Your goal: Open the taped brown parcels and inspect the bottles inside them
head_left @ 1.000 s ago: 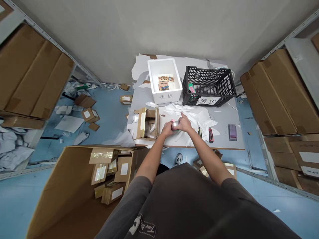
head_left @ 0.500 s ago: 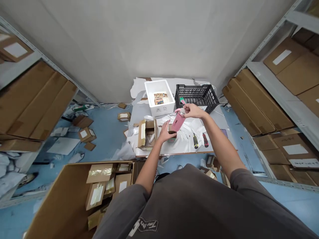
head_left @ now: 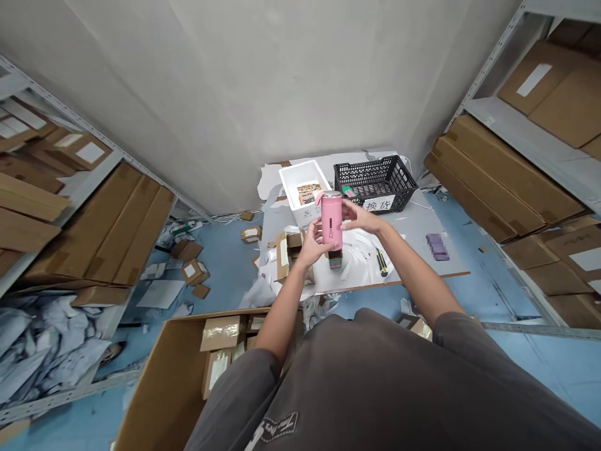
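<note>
A pink thermos bottle (head_left: 332,219) with a silver-rimmed lid and a pink strap stands upright in the air over the table. My left hand (head_left: 312,244) is wrapped round its lower left side. On its right side the fingers of my right hand (head_left: 357,218) press against the wall of the bottle. Below the bottle sits a small box (head_left: 335,260) with a green end, its top partly hidden by the bottle. An opened cardboard box (head_left: 283,257) lies left of my left hand. Crumpled white wrapping (head_left: 359,247) is spread to the right.
Behind my hands stand a white foam box (head_left: 300,216) with small packets and a black plastic crate (head_left: 404,194). A yellow-black utility knife (head_left: 381,263) lies at the table's front. A big carton (head_left: 173,369) of small boxes is at my lower left. Loaded shelves flank both sides.
The bottle has gone from tilted, held at its top by my right hand, to upright between both hands. My left hand has left the small box for the bottle. The view has shifted.
</note>
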`<state>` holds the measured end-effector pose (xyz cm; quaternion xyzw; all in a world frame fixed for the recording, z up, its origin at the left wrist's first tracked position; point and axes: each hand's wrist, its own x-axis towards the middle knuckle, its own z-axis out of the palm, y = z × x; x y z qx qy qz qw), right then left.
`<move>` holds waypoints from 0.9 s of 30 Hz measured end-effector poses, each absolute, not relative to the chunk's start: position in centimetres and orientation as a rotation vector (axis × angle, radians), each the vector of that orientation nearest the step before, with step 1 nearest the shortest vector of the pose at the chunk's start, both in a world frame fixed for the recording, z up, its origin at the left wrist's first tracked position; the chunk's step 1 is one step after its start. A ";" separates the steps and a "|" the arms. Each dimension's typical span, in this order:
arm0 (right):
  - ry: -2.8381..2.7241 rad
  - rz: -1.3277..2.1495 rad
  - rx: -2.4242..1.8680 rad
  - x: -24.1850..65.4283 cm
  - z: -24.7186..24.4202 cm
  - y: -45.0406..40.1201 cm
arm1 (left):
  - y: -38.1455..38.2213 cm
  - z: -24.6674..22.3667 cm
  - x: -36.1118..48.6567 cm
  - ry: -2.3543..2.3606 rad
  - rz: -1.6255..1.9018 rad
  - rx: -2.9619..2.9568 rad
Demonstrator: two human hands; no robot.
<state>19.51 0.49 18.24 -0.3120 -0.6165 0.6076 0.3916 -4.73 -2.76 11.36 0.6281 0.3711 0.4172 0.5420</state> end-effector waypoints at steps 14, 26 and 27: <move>-1.348 1.421 -0.902 17.8 15.1 -4.0 | -5.3 12.4 -4.0 0.967 1.059 1.621; -1.368 1.336 -0.982 16.6 15.3 -5.2 | -5.6 13.8 -4.7 0.944 1.056 1.617; -1.366 1.368 -0.965 16.6 15.2 -5.2 | -5.6 13.7 -4.8 0.909 1.032 1.619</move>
